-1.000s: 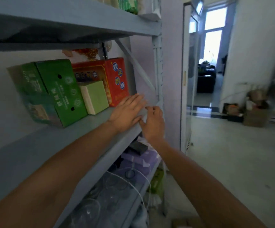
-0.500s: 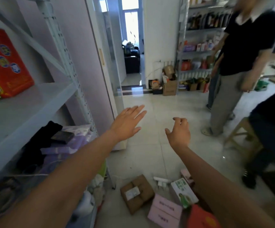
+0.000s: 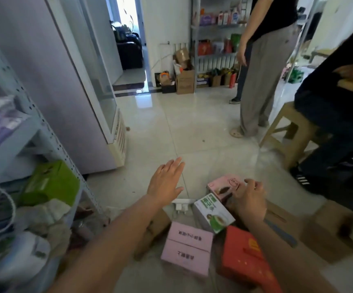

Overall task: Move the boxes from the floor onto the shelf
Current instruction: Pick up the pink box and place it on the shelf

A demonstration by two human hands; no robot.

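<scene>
The boxes (image 3: 213, 212) lay just below the half-curled, empty right hand (image 3: 249, 200) (nearer than the flat-open left hand (image 3: 165, 183)).

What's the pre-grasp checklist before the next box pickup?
1. Both hands free: ok. Left hand is open and flat, right hand loosely curled, neither holding anything.
2. Target in reach: ok. Right hand hovers over the pink box with the drawing.
3. Boxes left on the floor: ok. Green-and-white box, flat pink box and red box all lie there.
4. Contact with the target: cannot tell, the hand covers part of it.
5. Obstacles: not ok. A white plug strip lies among the boxes.
6. Bystanders: ok. The standing person is well back.
</scene>
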